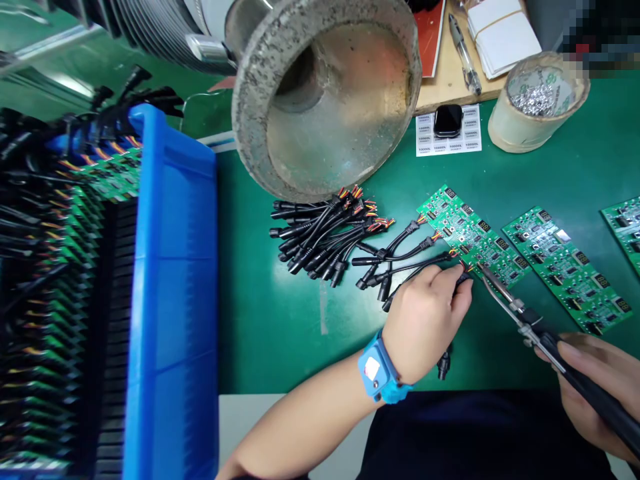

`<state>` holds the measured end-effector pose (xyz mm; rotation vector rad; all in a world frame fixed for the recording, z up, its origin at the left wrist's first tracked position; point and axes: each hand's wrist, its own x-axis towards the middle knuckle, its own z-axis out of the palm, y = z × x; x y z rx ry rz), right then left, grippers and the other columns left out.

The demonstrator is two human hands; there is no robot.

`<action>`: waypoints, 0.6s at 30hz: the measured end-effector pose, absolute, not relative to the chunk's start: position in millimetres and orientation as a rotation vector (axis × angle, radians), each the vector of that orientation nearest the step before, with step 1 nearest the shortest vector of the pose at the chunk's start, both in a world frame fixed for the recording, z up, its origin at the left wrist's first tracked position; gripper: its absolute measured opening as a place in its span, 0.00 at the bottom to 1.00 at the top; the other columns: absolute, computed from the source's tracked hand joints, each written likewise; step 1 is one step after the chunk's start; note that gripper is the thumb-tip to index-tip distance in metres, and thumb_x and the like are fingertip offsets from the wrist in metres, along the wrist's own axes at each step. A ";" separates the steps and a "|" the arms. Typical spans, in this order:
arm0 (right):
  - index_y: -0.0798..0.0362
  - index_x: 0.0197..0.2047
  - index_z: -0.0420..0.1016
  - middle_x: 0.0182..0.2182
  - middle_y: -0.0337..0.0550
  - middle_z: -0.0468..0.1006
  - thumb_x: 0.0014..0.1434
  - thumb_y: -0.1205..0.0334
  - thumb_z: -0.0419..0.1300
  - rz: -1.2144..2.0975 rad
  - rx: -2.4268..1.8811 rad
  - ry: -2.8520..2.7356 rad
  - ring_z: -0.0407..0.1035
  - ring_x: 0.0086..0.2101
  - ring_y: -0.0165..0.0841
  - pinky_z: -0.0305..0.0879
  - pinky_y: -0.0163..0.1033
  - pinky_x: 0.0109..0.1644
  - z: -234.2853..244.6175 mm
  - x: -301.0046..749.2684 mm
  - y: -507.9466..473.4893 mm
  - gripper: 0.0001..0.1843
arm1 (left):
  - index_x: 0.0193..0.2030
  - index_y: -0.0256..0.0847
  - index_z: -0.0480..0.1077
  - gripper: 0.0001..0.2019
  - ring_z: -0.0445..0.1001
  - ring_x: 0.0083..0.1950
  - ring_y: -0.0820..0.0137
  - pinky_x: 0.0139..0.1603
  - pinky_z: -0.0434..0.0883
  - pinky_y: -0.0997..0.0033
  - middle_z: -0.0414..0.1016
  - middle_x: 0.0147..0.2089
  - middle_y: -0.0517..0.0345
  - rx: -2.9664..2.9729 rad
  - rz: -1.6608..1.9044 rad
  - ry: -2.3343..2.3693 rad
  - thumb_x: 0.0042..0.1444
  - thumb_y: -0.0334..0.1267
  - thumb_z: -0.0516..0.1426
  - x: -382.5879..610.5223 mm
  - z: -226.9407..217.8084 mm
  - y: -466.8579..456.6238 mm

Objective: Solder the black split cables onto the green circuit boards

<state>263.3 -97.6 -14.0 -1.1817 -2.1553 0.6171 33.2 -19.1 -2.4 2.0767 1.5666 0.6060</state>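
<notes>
Extraction funnel (pixel 395 100) is positioned above table (pixel 280 347), toward far edge. Hands apart: cable (pixel 463 276) pinched by left hand (pixel 423 323), soldering iron (pixel 531 316) gripped by right hand (pixel 595 383). Circuit board (pixel 473 233) laid between table's far and near edges; probably light, stiff, fragile; best held by rim.
</notes>
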 end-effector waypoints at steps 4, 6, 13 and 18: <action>0.49 0.63 0.53 0.38 0.44 0.74 0.56 0.74 0.55 0.714 -1.186 -2.219 0.72 0.38 0.38 0.73 0.46 0.42 -11.8 258.4 -97.0 0.33 | 0.44 0.34 0.73 0.11 0.69 0.26 0.71 0.29 0.72 0.71 0.70 0.26 0.56 2.079 0.601 1.563 0.58 0.35 0.53 32.7 -1.9 -18.7; 0.51 0.63 0.55 0.38 0.45 0.74 0.56 0.75 0.56 0.655 -1.179 -2.191 0.71 0.38 0.39 0.73 0.45 0.41 -9.4 254.7 -95.6 0.32 | 0.44 0.34 0.73 0.11 0.69 0.26 0.72 0.29 0.72 0.72 0.70 0.26 0.56 2.079 0.602 1.570 0.58 0.35 0.53 32.7 -1.5 -18.5; 0.58 0.62 0.56 0.37 0.46 0.74 0.56 0.74 0.57 0.471 -1.108 -2.251 0.71 0.36 0.37 0.72 0.39 0.37 -5.0 250.1 -85.3 0.31 | 0.45 0.33 0.73 0.11 0.70 0.27 0.72 0.30 0.73 0.72 0.70 0.29 0.55 2.116 0.588 1.570 0.58 0.34 0.54 32.8 -0.1 -19.2; 0.61 0.63 0.55 0.37 0.46 0.74 0.57 0.72 0.58 0.435 -1.081 -2.283 0.70 0.35 0.37 0.72 0.38 0.37 -8.8 252.5 -86.1 0.31 | 0.47 0.33 0.70 0.12 0.72 0.31 0.71 0.33 0.74 0.71 0.70 0.34 0.53 2.248 0.615 1.564 0.60 0.35 0.53 31.2 -3.4 -21.7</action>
